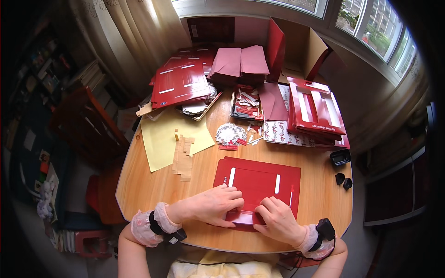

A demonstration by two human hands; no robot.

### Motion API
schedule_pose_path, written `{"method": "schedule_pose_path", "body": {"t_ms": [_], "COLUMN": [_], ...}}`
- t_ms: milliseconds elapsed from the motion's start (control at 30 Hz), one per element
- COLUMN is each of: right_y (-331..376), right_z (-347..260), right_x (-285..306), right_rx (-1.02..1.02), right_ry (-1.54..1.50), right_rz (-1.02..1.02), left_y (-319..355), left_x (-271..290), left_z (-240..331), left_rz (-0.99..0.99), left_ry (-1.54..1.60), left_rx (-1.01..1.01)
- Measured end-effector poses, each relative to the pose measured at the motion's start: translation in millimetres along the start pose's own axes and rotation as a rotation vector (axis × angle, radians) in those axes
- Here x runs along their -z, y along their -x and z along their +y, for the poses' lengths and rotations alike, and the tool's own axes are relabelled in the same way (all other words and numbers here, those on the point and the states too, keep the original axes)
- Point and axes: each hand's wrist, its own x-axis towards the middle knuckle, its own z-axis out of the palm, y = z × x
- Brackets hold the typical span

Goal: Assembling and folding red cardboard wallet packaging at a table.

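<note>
A flat red cardboard wallet blank (255, 178) with slots that look white lies in front of me on the wooden table. Its near edge carries a shiny strip bent along a crease. Both my hands are on this strip. My left hand (215, 204) grips its left end, fingers curled over the card and thumb by the near edge. At the right end my right hand (279, 220) pinches the same strip with bent fingers. Part of the strip is hidden under the fingers. Beyond the blank lie a round wreath-patterned card (228, 134) and a small red label (228, 147).
Yellow paper (160, 143) with tan tape strips (182, 160) lies left. Red card stacks (181, 85), pink envelopes (225, 65), a tray of small tags (246, 103) and an open box (296, 51) stand behind. Finished-looking wallets (317, 109) and black pieces (340, 157) sit right.
</note>
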Motion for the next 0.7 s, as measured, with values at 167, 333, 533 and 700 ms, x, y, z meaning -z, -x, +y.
{"method": "schedule_pose_path", "body": {"t_ms": [167, 333, 533, 700], "right_y": [3.3, 6.7, 7.0, 5.4], "right_z": [-0.1, 6.5, 18.7, 29.3], "right_x": [-0.8, 0.0, 13.9, 10.8], "right_rx": [0.018, -0.035, -0.093, -0.129], "right_ry": [0.000, -0.091, -0.168, -0.293], "right_rz": [0.045, 0.014, -0.065, -0.070], "left_y": [1.3, 1.1, -0.1, -2.5], "left_x": [-5.4, -11.8, -13.3, -20.2], "left_z": [1.0, -2.9, -3.6, -9.0], "left_rz": [0.082, 0.154, 0.198, 0.246], "left_ry": [-0.058, -0.008, 0.027, 0.027], "left_rx": [-0.004, 0.010, 0.055, 0.105]}}
